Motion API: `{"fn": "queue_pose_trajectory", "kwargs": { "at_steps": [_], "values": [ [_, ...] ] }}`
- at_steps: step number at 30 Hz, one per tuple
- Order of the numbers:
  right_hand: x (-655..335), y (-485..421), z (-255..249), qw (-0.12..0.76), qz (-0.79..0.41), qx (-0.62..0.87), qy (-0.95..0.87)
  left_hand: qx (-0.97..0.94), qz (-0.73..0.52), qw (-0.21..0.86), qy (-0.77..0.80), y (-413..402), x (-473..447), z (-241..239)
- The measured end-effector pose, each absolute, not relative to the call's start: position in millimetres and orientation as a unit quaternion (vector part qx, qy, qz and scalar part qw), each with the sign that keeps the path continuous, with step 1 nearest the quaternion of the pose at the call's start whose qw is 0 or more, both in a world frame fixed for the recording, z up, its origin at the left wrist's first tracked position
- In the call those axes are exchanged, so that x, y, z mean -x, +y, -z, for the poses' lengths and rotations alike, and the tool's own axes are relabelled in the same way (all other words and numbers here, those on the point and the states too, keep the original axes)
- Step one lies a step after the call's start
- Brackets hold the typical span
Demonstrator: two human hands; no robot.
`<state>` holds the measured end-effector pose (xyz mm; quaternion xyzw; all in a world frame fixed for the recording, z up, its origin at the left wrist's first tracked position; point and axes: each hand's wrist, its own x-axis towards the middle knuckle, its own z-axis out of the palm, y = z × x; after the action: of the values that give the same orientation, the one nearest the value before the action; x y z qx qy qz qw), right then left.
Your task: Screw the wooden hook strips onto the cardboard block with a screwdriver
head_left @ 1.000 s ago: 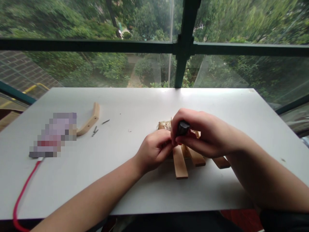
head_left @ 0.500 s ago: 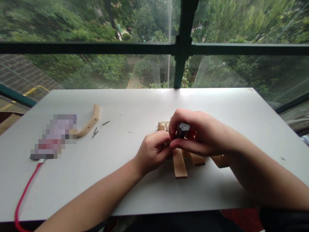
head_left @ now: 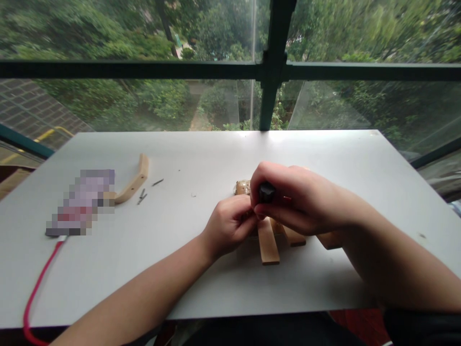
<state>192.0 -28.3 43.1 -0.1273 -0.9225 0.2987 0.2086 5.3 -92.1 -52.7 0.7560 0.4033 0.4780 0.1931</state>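
Right hand [head_left: 293, 199] clamped on dark-handled tool [head_left: 267, 192], above wooden slats [head_left: 268, 245] on worktop [head_left: 201, 283]; left hand [head_left: 230, 225] pinched just beside, hold hidden. Work seems midway: contact point hidden; curved wooden piece [head_left: 131, 185], loose metal pins [head_left: 157, 182] lie apart, unattached.

a white table [head_left: 198, 149] stands in daylight beside dark-framed windows [head_left: 144, 70] facing leafy trees [head_left: 108, 36].

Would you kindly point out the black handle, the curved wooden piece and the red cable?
Black handle [head_left: 267, 192], head view: its exposed end.
Curved wooden piece [head_left: 135, 184], head view: its middle stretch.
Red cable [head_left: 34, 284], head view: partway along its length.
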Motion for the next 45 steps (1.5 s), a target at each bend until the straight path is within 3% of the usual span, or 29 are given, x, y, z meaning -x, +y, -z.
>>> {"fn": "queue_pose_trajectory", "kwargs": {
  "at_steps": [19, 26, 45],
  "values": [
    [-190.7, -25.3, -35.7, 0.248, -0.305, 0.148, -0.908, -0.728, -0.496, 0.194, 0.431, -93.4, -8.8, 53.8],
    [-198.3, -26.5, -45.4, 0.198, -0.380, 0.083, -0.900, -0.734, -0.478, 0.215, 0.433, -95.0, -10.3, 50.4],
    [-195.1, -24.3, -30.2, 0.247, -0.317, 0.148, -0.904, -0.757, -0.470, 0.235, 0.389, -93.7, -9.1, 52.6]
  ]
}}
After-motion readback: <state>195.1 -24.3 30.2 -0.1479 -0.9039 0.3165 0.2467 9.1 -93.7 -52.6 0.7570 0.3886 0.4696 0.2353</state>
